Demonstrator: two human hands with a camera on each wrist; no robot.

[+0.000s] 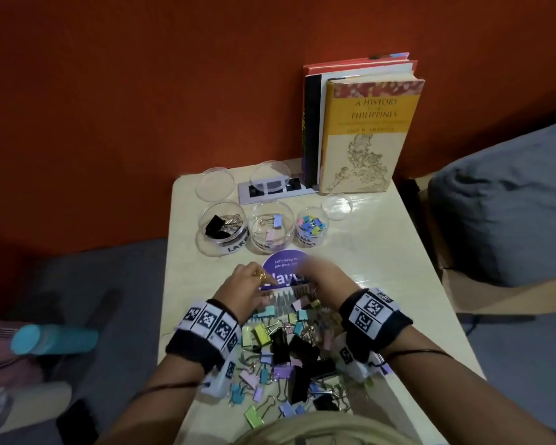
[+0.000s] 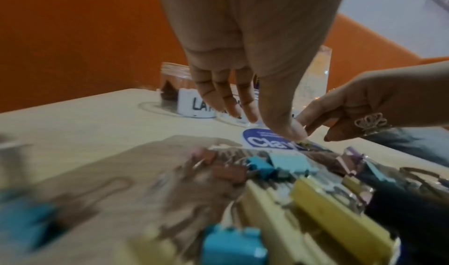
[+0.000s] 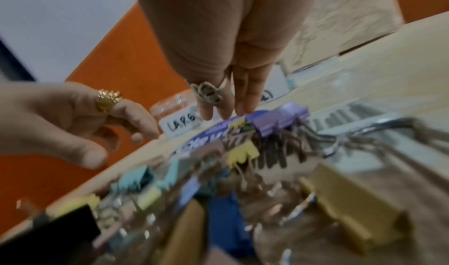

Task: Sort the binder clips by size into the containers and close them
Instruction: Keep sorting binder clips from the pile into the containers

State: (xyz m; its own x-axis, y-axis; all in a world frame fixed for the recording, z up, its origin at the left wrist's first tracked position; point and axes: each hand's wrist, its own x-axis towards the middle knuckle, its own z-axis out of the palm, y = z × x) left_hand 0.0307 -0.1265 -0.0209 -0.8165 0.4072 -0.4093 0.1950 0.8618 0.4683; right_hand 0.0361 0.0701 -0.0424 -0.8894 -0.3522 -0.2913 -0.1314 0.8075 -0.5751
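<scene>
Three clear jars stand open in a row on the table: the large jar (image 1: 222, 226) with black clips, the middle jar (image 1: 272, 228) with pastel clips, and the small jar (image 1: 312, 228) with tiny coloured clips. A mixed pile of binder clips (image 1: 286, 354) covers the near table. Both hands hover over the pile's far edge by a purple sticker (image 1: 284, 268). My left hand (image 1: 264, 292) has loosely spread fingers (image 2: 243, 106) and holds nothing. My right hand (image 1: 312, 274), blurred, points straight fingers (image 3: 243, 104) down toward the sticker, near a purple clip (image 3: 279, 121).
Three clear lids lie behind the jars: two (image 1: 215, 184) (image 1: 270, 176) at the back left, one (image 1: 337, 202) to the right. Books (image 1: 363, 133) stand at the back against the orange wall. The table's left edge (image 1: 170, 268) runs close to the left wrist.
</scene>
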